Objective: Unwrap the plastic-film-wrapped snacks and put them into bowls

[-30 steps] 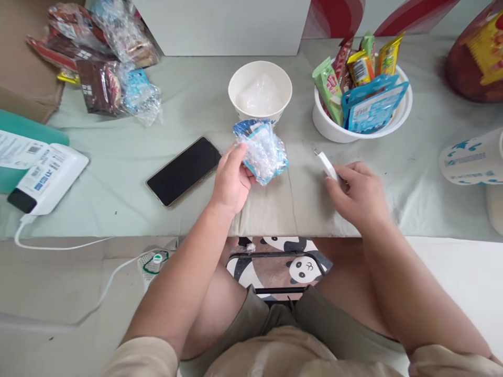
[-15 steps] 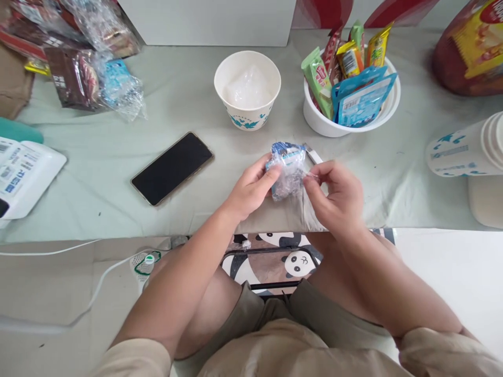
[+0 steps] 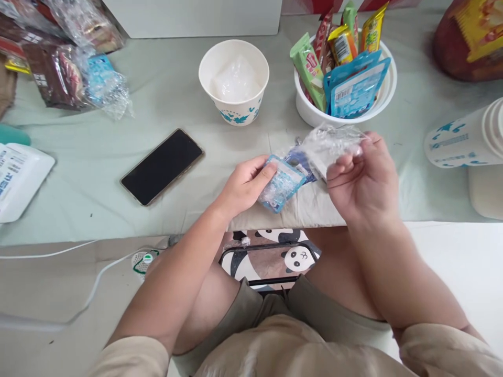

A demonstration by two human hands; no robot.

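Observation:
My left hand [image 3: 251, 186] is closed on a light-blue packet [image 3: 283, 183], thumb on top; shiny clear film lies over its lower part. My right hand [image 3: 363, 175], raised to the right of it, pinches a crumpled piece of clear plastic wrap [image 3: 330, 141] that stretches out leftward. Beneath the wrap a dark-blue packet [image 3: 302, 163] lies on the table, partly covered. Behind the hands stands a paper cup [image 3: 238, 112] with crumpled clear plastic [image 3: 238, 78] inside. A white bowl [image 3: 310, 112] at the back right holds several snack packets.
A phone [image 3: 162, 166] lies on the cloth-covered table [image 3: 176, 63]. Wrapped snacks [image 3: 58, 73] are piled at the far left, near a white package [image 3: 23, 180]. Stacked paper cups [image 3: 463, 139] lie at the right, below a large red container [image 3: 451, 47].
My right hand has pulled the clear wrap up and to the right, off part of the light-blue packet. My left hand keeps hold of that packet, now tilted. The camera view has shifted slightly.

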